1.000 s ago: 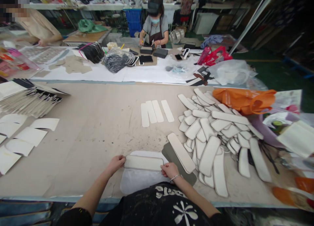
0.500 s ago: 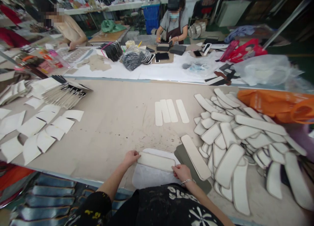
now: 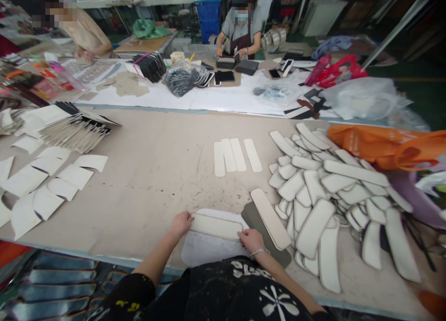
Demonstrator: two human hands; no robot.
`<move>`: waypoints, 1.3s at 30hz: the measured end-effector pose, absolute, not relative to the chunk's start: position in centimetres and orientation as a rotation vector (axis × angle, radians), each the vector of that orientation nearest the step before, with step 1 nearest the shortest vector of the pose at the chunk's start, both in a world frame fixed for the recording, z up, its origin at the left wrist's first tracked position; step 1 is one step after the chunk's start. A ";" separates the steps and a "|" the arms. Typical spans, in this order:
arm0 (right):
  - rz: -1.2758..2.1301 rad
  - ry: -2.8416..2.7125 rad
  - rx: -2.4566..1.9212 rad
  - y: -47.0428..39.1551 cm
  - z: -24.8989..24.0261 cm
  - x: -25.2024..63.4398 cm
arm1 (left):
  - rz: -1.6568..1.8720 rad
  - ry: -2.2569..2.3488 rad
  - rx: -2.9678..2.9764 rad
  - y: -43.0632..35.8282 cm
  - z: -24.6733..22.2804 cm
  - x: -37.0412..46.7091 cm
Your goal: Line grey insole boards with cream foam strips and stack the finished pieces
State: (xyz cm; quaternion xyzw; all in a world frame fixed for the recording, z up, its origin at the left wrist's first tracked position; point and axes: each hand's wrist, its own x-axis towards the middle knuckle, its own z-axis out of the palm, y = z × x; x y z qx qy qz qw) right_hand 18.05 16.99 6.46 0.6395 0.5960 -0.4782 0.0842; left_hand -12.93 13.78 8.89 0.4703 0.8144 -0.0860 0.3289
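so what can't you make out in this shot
Underside of the pale strip: head view, hidden by its own top face
Lower pieces in the heap: head view, covered by those on top
Right end of the orange bag: head view, cut off by the edge

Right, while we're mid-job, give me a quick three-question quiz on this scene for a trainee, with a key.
1. True or false: the left hand and right hand are at opposite ends of one pale strip.
2. What colour is the bag at the far edge of the heaped strips?
A) Green
B) Orange
C) Blue
3. How many flat white strips lie in the small group beyond the hands, left of the heap?

Key: 1 True; 2 B; 3 Four.
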 end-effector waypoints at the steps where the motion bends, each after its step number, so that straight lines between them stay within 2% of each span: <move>1: -1.418 1.781 1.909 17.0 6.5 18.0 | -0.230 2.128 1.236 13.8 9.0 -12.9; 39: -1.313 1.911 1.823 17.4 6.6 18.1 | -0.065 2.198 1.182 12.5 8.3 -13.9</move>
